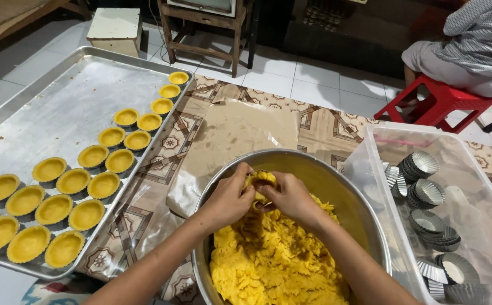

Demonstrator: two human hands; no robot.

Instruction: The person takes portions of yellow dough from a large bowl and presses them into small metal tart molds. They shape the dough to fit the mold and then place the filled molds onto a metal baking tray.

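Hands, left (230, 199) and right (292, 197), both pinched on small dough-lined mould (260, 182), held over metal bowl (336, 186) catching yellow crumbs (274, 260).

Both hands (260, 197) meet, fingers curled inward together.

I see my left hand (229, 199) and right hand (292, 197) pressed together around a small lump of yellow dough (260, 179), just above the metal bowl (336, 186) of loose dough (274, 260). Left of my hands lies a tray (59, 107) of filled tart shells (73, 181); right, a clear bin (381, 147) of empty tins (421, 165).
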